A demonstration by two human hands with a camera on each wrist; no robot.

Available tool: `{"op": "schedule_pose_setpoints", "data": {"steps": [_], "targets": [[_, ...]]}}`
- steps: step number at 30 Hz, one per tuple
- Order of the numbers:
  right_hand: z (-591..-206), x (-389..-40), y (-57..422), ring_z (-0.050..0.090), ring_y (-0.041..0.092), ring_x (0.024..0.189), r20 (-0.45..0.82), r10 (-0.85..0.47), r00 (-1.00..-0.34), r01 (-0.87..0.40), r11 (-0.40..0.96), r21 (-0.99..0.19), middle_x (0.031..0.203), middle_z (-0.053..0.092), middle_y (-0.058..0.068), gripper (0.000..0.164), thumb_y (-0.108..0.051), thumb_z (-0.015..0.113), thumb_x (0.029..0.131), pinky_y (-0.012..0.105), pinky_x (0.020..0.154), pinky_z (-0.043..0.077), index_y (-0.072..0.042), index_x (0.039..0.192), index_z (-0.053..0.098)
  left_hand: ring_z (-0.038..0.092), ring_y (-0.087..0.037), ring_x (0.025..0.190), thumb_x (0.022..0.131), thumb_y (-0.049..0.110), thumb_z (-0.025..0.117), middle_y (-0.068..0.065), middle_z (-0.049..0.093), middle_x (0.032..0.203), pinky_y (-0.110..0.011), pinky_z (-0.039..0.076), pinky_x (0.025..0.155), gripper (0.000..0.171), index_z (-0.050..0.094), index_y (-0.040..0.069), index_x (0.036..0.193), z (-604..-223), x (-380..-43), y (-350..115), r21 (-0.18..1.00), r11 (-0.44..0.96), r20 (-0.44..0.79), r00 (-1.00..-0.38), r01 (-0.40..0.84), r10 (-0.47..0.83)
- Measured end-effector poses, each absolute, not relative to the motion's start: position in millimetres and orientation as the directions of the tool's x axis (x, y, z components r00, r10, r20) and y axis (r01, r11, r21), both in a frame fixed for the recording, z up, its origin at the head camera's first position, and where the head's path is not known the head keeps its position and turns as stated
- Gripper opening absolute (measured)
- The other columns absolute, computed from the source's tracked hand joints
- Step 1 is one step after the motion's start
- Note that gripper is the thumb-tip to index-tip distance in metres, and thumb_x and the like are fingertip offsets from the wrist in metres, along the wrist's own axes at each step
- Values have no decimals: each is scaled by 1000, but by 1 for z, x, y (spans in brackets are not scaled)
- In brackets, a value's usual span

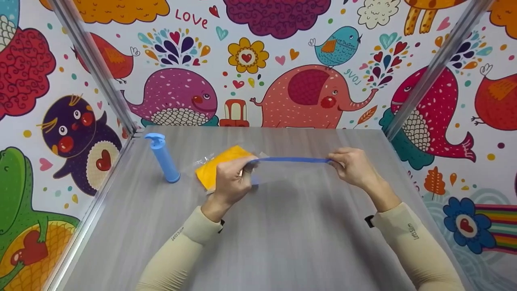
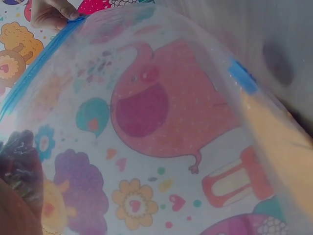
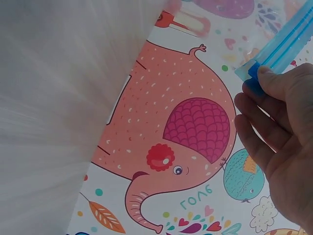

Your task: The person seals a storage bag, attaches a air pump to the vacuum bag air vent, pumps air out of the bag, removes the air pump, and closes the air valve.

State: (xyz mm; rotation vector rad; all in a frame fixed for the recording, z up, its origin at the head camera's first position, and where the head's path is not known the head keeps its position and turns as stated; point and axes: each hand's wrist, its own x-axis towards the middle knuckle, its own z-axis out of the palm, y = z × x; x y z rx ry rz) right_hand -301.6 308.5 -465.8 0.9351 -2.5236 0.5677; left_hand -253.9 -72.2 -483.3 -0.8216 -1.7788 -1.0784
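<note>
A clear zip bag (image 2: 161, 117) hangs between both hands, its blue zip strip (image 1: 291, 159) stretched level above the table. My left hand (image 1: 233, 180) grips one end of the strip, in front of an orange folded cloth (image 1: 210, 171) in clear wrapping. At the other end, my right hand (image 1: 355, 165) pinches the strip; in the right wrist view its thumb and forefinger hold a small blue slider (image 3: 254, 71) on the zip. The wall pictures show through the bag's film in the left wrist view. There is also a small blue patch (image 2: 243, 77) low on the film.
A blue hand pump (image 1: 164, 159) stands at the left on the grey wood-grain table (image 1: 282, 242). Walls with cartoon animals rise at the back and both sides, with metal posts (image 1: 436, 68) at the corners.
</note>
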Motion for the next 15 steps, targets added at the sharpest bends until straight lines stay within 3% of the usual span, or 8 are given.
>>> {"op": "schedule_pose_setpoints", "data": {"steps": [7,15], "targets": [[-469,-302,311,86,35,92,498,-502,-707,-676,687,-268,105,87,17,22,1,90,91,52,82,72,1,113,87,77,-21,66,94,-12,76,-9,83,80,-28,68,68,12,83,-3,96,-485,-255,-71,334,395,912,-400,856,95],[-475,-302,310,86,34,87,571,-492,-657,-707,665,-239,100,86,17,22,5,91,88,50,80,72,2,109,87,80,-22,68,94,-12,76,-12,83,79,-31,69,68,13,83,-2,97,-486,-256,-72,341,394,911,-403,854,86]]}}
